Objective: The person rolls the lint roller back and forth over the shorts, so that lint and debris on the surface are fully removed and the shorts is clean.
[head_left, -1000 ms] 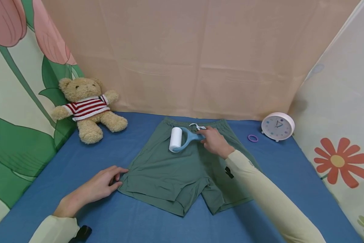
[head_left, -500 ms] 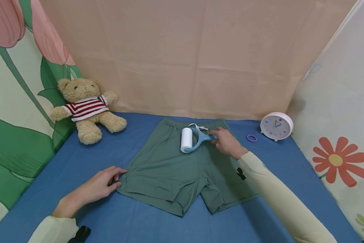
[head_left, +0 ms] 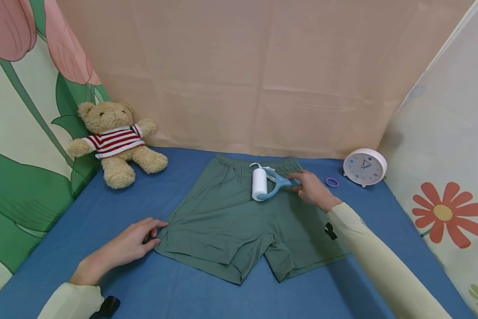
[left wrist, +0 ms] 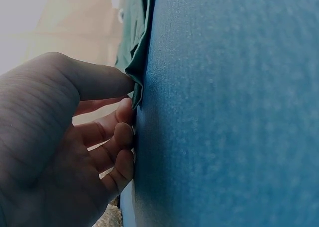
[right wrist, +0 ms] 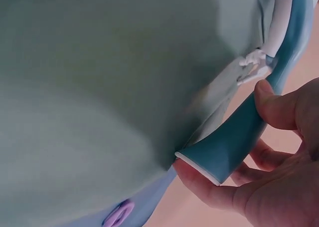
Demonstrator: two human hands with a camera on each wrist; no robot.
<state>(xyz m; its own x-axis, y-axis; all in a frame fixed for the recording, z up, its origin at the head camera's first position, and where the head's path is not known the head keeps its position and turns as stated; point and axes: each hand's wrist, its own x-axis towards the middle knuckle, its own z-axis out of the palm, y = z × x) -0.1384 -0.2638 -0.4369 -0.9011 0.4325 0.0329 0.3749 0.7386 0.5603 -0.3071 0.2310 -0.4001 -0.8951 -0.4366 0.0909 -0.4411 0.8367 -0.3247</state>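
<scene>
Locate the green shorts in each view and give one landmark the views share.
Head: the green shorts lie spread across the middle.
Left wrist: a narrow strip at the top, left of centre, reaching down to the left hand.
Right wrist: most of the left half and upper centre.
Shared landmark: the blue cloth, in all three.

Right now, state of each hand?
Left hand: touching the edge of the dark-green fabric shorts; whether it pinches them cannot be told.
Right hand: closed, holding the white cylindrical roller by its smooth blue handle.

A teddy bear (head_left: 114,142) sits at left, a purple ring (head_left: 332,186) beside a round clock (head_left: 365,167) right.
</scene>
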